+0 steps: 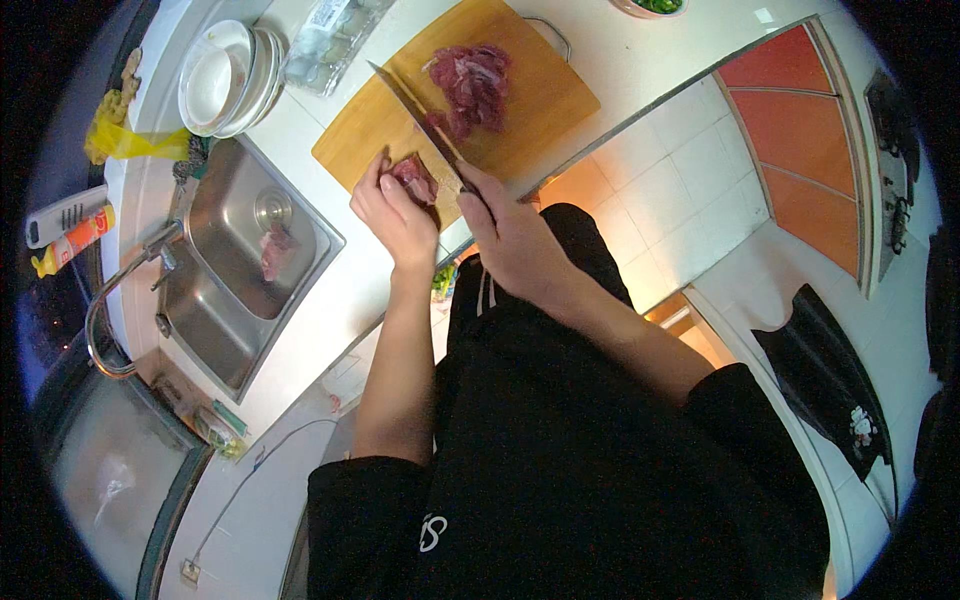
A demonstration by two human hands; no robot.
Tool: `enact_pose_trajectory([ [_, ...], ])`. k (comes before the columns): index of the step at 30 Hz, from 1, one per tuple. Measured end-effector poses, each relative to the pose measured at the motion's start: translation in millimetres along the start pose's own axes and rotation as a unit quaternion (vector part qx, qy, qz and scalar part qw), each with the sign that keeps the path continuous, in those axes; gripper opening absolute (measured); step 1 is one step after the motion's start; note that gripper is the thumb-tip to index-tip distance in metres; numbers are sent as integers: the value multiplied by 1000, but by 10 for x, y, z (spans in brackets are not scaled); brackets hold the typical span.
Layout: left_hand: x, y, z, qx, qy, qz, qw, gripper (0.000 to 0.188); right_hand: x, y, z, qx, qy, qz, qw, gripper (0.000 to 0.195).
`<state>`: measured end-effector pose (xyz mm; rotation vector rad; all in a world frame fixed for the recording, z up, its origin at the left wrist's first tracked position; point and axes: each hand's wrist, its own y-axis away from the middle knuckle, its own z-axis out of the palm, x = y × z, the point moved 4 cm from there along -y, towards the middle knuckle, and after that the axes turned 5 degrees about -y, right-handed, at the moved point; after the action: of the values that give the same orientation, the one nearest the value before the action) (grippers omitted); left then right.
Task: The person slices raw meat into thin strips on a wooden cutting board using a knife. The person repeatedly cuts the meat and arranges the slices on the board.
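Note:
A wooden cutting board point(555, 105) lies on the counter, turned at an angle. My right hand point(510, 232) is closed around the handle of a kitchen knife point(416, 111), whose blade points to the upper left over the board. My left hand point(395, 214) rests its fingers on a chunk of raw red meat point(415, 178) at the board's near left edge, left of the blade. Beyond the knife sits a pile of cut raw meat point(472, 82), with a small piece point(437, 121) close to the blade.
Left of the board is a steel double sink point(225, 225) with a piece of raw meat point(277, 253) in it and a curved faucet point(97, 315). Stacked white bowls point(214, 79) and a clear plastic egg carton point(322, 45) stand behind. A bowl of chopped greens point(651, 7) is at the top right.

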<state>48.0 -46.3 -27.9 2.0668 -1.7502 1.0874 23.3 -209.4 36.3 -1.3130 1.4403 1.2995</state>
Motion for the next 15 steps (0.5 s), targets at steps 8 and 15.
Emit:
enact_pose_trajectory([
  [8,180,-61,-89,-81,-124,70,986,21,54,334,70,-103,-68,34,992,50],
  [15,-489,123,215,11,10,-139,990,28,-35,400,98,-110,-30,-9,993,47],
])
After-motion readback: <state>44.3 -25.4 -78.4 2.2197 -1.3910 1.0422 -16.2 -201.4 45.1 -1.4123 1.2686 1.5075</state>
